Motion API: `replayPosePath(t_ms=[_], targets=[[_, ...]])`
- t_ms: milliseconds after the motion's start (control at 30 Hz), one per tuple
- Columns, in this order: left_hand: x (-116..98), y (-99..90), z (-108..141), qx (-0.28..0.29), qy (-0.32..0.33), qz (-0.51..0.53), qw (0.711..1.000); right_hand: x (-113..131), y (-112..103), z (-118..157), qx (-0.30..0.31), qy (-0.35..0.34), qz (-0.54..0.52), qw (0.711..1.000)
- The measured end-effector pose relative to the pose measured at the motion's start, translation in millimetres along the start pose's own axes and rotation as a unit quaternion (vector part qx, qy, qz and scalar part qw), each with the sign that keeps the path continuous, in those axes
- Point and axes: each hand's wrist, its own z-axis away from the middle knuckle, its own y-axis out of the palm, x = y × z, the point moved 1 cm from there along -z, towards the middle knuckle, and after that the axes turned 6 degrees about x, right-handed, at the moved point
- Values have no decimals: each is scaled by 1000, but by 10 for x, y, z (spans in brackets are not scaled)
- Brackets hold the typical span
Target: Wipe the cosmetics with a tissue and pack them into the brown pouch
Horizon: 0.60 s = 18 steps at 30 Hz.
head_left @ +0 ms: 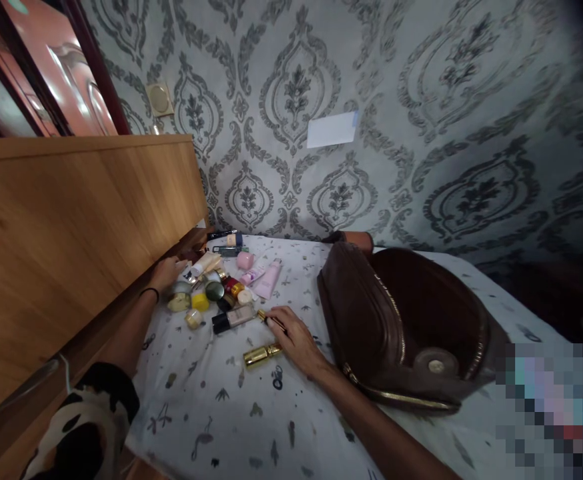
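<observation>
Right hand (292,335) holds a slim tube (262,315); left hand (166,274), I can't tell; cosmetics (215,291) lie outside the open bag (354,300).

No writing is legible anywhere here.

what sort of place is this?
Likely a room in a home, maybe a bedroom: ornate patterned wallpaper, a leaf-print cloth, and cosmetics spread on it.
</observation>
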Motion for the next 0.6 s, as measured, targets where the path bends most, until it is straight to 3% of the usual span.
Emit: replayPosePath(t_ms=[167,333,600], targets=[[-246,-76,-17,-35,50,-39,997,-11,7,-2,0,-1,5,1000],[-668,-124,24,-76,119,-91,986,-20,12,-2,-3,-1,2,1000],[-1373,-20,458,-123,256,-137,949,-21,-1,-11,-5,3,-21,1000]])
